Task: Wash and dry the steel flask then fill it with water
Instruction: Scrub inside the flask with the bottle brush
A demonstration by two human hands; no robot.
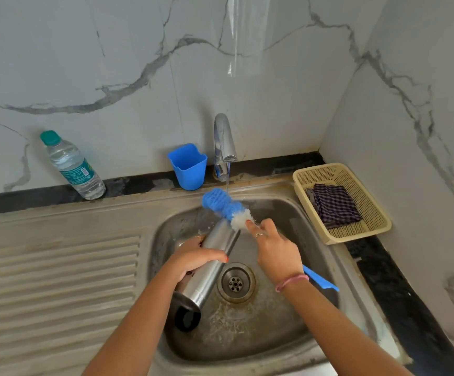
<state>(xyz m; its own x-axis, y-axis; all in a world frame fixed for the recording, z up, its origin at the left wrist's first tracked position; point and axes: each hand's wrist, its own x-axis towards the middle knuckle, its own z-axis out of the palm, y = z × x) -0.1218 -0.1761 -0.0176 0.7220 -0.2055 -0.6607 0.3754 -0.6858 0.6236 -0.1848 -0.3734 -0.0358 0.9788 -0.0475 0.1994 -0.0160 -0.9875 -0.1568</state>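
A person washes a steel flask (pixel 212 259) over a stainless steel sink (pixel 280 346) set into a black counter (pixel 399 289) in a marble-walled corner. The left hand (pixel 193 259) grips the flask around its middle, fingers curled over the body, holding it tilted above the basin with its dark open end toward the near edge of the sink and its far end raised toward the tap (pixel 224 142). The right hand (pixel 274 248) grips the blue handle of a bottle brush (pixel 228 208), fingers wrapped around it and the forefinger stretched along the shaft; the handle's end juts out behind the wrist. The brush's blue and white head lies just beyond the flask's raised end, under a thin stream of water running from the tap. The drain (pixel 235 282) sits below the flask. Along the back edge of the counter stand a plastic water bottle (pixel 72 165) with a green cap and a blue plastic cup (pixel 188 166) just beside the tap. At the right back corner, a cream basket (pixel 367 232) holds a folded checked cloth (pixel 334 204).
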